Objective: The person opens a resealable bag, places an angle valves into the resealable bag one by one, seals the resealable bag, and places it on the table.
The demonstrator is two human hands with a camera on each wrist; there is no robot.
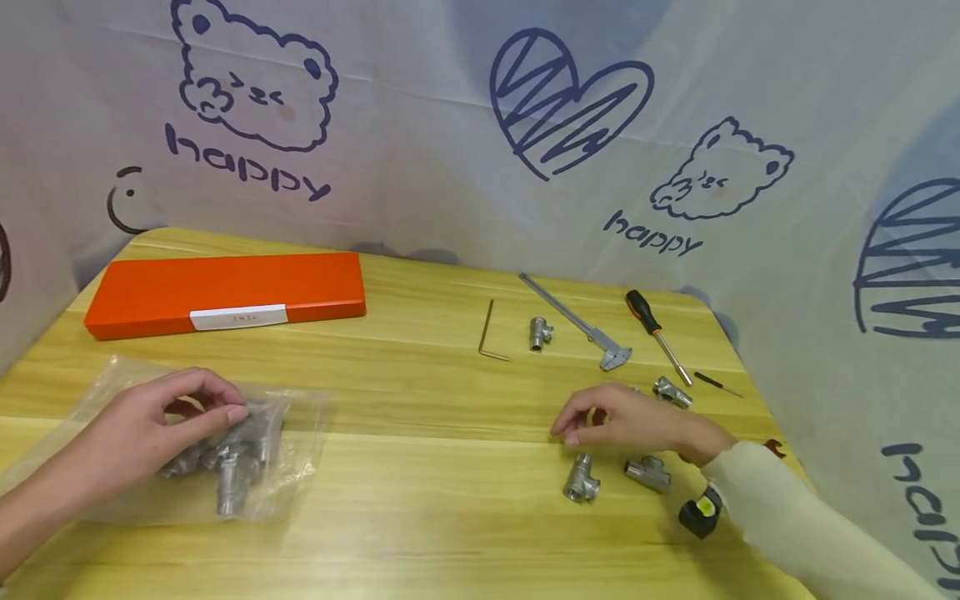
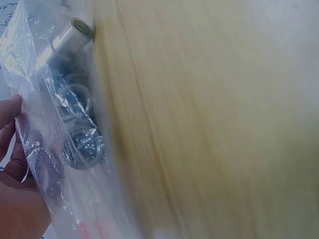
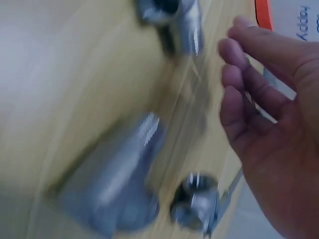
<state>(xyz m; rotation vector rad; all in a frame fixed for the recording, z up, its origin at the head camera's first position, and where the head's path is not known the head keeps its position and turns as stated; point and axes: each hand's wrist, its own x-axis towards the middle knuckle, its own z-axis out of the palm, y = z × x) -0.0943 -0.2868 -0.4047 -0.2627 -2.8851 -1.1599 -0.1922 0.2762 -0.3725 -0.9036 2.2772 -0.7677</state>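
At the left of the table lies a clear plastic bag (image 1: 303,437) with several metal pipe fittings (image 1: 232,483) inside. My left hand (image 1: 168,417) pinches the bag's film between thumb and fingers; in the left wrist view the fittings (image 2: 82,144) show through the plastic beside it. Over the right side, my right hand (image 1: 626,417) hovers with loosely bent fingers and nothing in them. Just below it on the table are two metal tee fittings, one upright-looking tee (image 1: 581,481) and one tee on its side (image 1: 648,473). Another tee (image 1: 672,392) lies behind the wrist. The right wrist view is blurred.
An orange-red case (image 1: 232,287) with a white label sits at the back left. Further right are a hex key (image 1: 489,329), a single tee fitting (image 1: 538,333), a caliper (image 1: 573,321), a screwdriver (image 1: 658,333) and a thin small screwdriver (image 1: 716,383). A printed cloth (image 1: 420,125) hangs behind.
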